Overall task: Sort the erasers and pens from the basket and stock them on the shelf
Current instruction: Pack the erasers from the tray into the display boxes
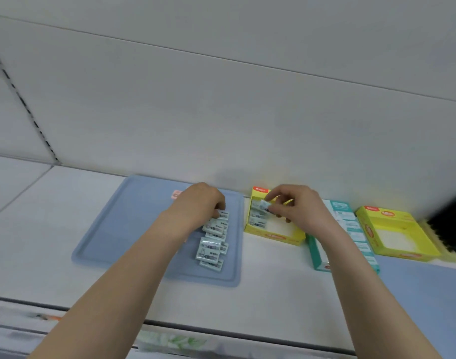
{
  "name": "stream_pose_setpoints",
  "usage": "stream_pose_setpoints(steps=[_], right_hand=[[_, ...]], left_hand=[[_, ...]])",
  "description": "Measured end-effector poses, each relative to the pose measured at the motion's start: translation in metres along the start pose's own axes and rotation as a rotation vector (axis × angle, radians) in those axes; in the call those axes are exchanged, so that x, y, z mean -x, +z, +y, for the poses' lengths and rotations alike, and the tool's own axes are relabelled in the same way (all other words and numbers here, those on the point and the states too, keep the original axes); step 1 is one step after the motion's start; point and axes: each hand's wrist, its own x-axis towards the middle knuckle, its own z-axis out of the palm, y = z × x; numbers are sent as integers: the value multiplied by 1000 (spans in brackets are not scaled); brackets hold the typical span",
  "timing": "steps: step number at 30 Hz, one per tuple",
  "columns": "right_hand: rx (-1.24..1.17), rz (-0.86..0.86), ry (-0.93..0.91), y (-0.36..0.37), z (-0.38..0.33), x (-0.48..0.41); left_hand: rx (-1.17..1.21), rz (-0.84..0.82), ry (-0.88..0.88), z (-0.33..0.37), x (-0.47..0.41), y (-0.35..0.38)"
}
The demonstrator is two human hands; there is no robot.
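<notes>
Two bare forearms reach up from the lower edge across the flat white shelf board (40, 229). Nearest on it lies a shallow blue-grey plastic tray (118, 242), and along the tray's right side is a loose row of small white wrapped erasers (212, 244), overlapping one another from front to back. The left hand (198, 203) sits at the far end of that row, fingers curled down onto the farthest eraser; whether it actually grips it cannot be told. A small pink tag (176, 194) peeks out on the tray just beyond this hand.

Just right of the tray stands an open yellow cardboard box (273, 237). A stack of boxed erasers (259, 218) fills its left side, and the rest shows a white floor. The right hand (296, 206) hangs over this box, thumb and fingertips pinching one wrapped eraser (264, 204) above the stack.

Further right are a teal-and-white carton (351, 229), partly hidden by the right forearm, then a second yellow box (397, 234) showing its white floor, and a blurred black object (449, 224) against the back panel.
</notes>
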Motion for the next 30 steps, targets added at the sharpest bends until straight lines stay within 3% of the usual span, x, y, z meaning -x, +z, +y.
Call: stream_pose_setpoints(steps=[9, 14, 17, 19, 21, 25, 30], right_hand=[[182, 46, 9, 35, 7, 4], [268, 118, -28, 37, 5, 2], [33, 167, -50, 32, -2, 8], [-254, 109, -33, 26, -6, 14], [-396, 60, -31, 19, -4, 16], [-436, -1, -6, 13, 7, 19], [-302, 21, 103, 17, 16, 22]], left_hand=[[134, 111, -15, -5, 4, 0], [421, 233, -35, 7, 10, -9], [607, 186, -18, 24, 10, -11], [652, 155, 3, 36, 7, -9], [675, 130, -1, 44, 4, -5], [732, 83, -10, 52, 1, 0], [543, 153, -29, 48, 2, 3]])
